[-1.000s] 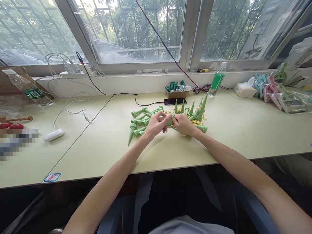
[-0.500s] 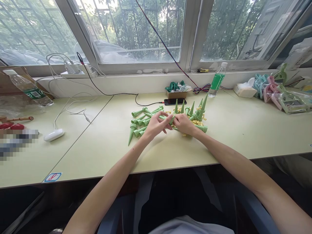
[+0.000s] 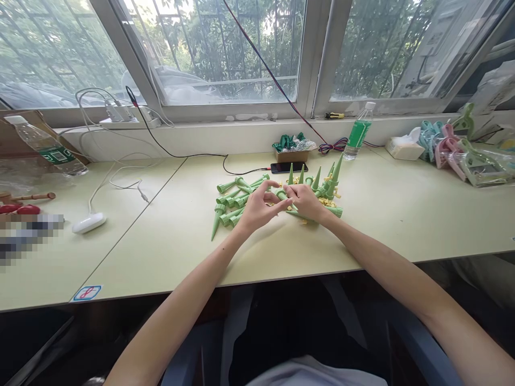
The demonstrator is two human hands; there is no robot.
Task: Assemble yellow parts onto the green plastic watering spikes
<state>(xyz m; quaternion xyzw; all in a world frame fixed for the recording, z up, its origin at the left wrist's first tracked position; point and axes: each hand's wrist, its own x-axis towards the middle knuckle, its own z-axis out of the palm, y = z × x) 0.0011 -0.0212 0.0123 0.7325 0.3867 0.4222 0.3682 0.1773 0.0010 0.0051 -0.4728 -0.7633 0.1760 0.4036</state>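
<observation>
My right hand (image 3: 304, 201) is closed around a green plastic watering spike (image 3: 282, 195), its ridged wide end pointing left. Facing it, my left hand (image 3: 260, 208) has its thumb and forefinger spread, with a gap around that end; whether the thumb touches it I cannot tell. Left of my hands lies a group of green spikes (image 3: 227, 201), most on their sides. Behind my right hand, more cone-shaped spikes (image 3: 335, 179) stand point up, among small yellow plastic parts (image 3: 329, 203).
A black phone (image 3: 289, 168) on a cable lies behind the spikes, near a small cardboard box (image 3: 292, 156). Farther right are a water bottle (image 3: 358, 134), a tissue pack (image 3: 404, 146) and large plastic clips (image 3: 448, 147). A white corded device (image 3: 89, 222) rests at left.
My left thumb and fingers have spread apart from the spike they were around. The spike's wide end now shows in the gap, held from the right hand.
</observation>
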